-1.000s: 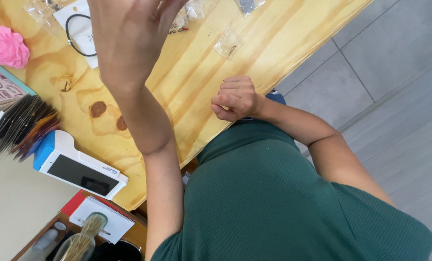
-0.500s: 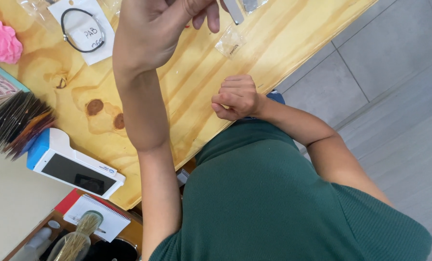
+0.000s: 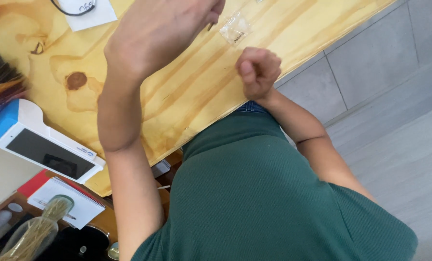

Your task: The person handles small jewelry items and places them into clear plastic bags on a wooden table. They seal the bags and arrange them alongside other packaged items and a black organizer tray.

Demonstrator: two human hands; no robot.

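While the view looks straight down over a green shirt [image 3: 274,193], one small clear plastic bag [image 3: 235,33] lies flat on the wooden surface [image 3: 187,92], near its edge. It is the only such bag fully in view, and no hand touches it.

Right hand [image 3: 258,71]: clenched into a fist, thumb tucked against the curled fingers, held just below the bag and over the edge of the surface. Whether it pinches anything inside the fist cannot be told.

Left hand [image 3: 160,31]: raised close to the camera, back of the hand towards the lens, fingers curled loosely down. A thin dark tip shows at the fingertips, too small to name. What the hand grips, if anything, cannot be told. The forearm runs down the middle of the frame to the elbow.

Further out on the surface:
- one white card [image 3: 87,12] at the top edge, with a dark cord loop lying on it;
- one white device with a dark screen and a blue end [image 3: 42,147] at the left;
- one fan of thin dark sticks [image 3: 0,84] at the far left, partly cut off.

Below the surface, lower left: one spiral notebook [image 3: 73,203] on a red cover, and one clear bottle holding straw-coloured stalks [image 3: 34,234]. Grey tiled floor [image 3: 370,63] lies to the right.
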